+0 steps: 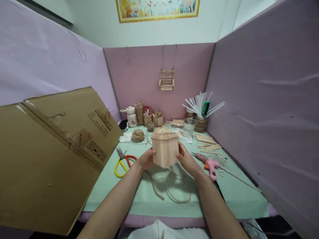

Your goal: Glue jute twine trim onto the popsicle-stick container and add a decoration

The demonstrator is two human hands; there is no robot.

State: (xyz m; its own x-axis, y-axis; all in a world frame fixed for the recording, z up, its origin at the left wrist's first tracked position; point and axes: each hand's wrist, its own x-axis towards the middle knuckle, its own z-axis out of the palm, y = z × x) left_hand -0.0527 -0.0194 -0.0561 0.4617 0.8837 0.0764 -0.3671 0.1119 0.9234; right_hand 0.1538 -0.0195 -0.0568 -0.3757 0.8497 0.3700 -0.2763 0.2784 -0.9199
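A pale wooden stick box point(165, 151) with a scalloped rim is held up over the middle of the table. My left hand point(147, 159) grips its left side and my right hand point(186, 160) its right side. Twine point(178, 200) lies in loops on the green cloth below it. Left of my left hand are scissors point(122, 162) with one yellow and one red handle. A pink glue gun point(211, 165) with an orange trigger rests right of my right hand. Behind the box sits a ball of twine point(138, 135).
A large cardboard box point(57, 159) stands at the left. Wooden sticks point(208, 144) lie at the right. Along the back are a white bottle point(131, 117), a pot point(201, 124) of white glue sticks and a clear cup point(189, 125). A small wooden rack point(166, 81) hangs on the pink panel.
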